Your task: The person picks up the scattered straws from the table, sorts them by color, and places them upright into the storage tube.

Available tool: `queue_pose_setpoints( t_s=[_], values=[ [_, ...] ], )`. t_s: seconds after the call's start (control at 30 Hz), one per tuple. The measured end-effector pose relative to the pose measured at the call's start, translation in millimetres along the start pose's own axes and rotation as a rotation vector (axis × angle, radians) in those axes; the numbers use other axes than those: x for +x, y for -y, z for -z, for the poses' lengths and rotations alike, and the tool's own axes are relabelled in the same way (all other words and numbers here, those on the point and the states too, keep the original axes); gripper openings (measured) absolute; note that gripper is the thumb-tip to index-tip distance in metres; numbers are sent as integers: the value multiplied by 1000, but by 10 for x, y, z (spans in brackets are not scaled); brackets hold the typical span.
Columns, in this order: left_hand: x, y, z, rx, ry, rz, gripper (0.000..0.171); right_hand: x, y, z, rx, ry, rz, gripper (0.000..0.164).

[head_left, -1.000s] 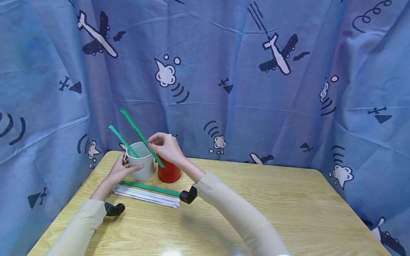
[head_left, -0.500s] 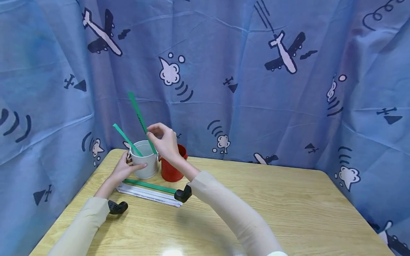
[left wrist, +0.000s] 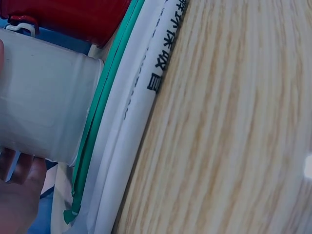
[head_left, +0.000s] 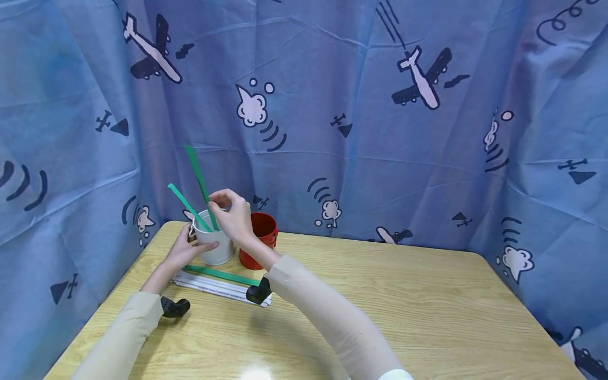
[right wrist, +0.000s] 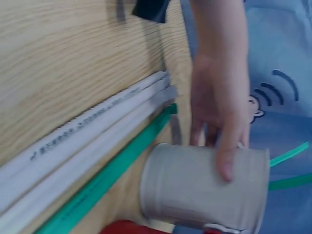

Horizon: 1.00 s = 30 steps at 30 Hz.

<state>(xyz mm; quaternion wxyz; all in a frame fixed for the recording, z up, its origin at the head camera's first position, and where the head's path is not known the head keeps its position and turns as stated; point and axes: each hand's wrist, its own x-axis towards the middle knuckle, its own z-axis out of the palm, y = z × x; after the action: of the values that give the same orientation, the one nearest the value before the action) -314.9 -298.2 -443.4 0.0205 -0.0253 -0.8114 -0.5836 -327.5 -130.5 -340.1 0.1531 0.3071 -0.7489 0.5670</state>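
Observation:
My left hand (head_left: 182,252) grips the white pail (head_left: 217,250) from its left side, thumb along the front wall. The right wrist view shows that thumb lying on the pail's wall. Above the pail, my right hand (head_left: 235,217) pinches a green-wrapped straw (head_left: 196,168) between thumb and fingers; its lower end is inside the pail. Another green-wrapped straw (head_left: 179,197) leans to the left in the same pail. On the table in front lie a green-wrapped straw (head_left: 220,275) and several white-wrapped straws (head_left: 211,288), side by side.
A red pail (head_left: 264,228) stands just right of the white one, partly behind my right hand. Both stand near the back left of the wooden table (head_left: 380,306). A blue curtain (head_left: 304,105) hangs behind and at both sides.
My right hand has brought the green-wrapped straw from beside the white pail's rim, over it, and down into the pail, moving left. My left hand keeps its hold on the pail.

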Motion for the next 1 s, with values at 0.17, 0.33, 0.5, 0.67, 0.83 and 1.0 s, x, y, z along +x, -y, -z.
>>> queue_pose_setpoints(
  t_s=[0.17, 0.33, 0.5, 0.67, 0.83, 1.0],
  values=[
    [15, 21, -1, -2, -4, 1, 100, -48, -106, -25, -54, 19, -39, 13],
    [27, 35, -5, -4, -8, 0, 100, -74, -191, -62, -84, 29, -66, 13],
    [30, 36, -5, -4, -7, 1, 101, -90, -239, -109, -106, 43, -80, 13],
    [38, 43, -8, -5, -7, -3, 101, -117, -265, -153, -135, 61, -88, 14],
    [19, 37, -5, -5, -10, 7, 100, -157, -274, -173, -179, 75, -70, 14],
    [5, 27, 2, -8, -11, 8, 101, -199, -243, -130, -170, 86, -65, 15]
  ],
)
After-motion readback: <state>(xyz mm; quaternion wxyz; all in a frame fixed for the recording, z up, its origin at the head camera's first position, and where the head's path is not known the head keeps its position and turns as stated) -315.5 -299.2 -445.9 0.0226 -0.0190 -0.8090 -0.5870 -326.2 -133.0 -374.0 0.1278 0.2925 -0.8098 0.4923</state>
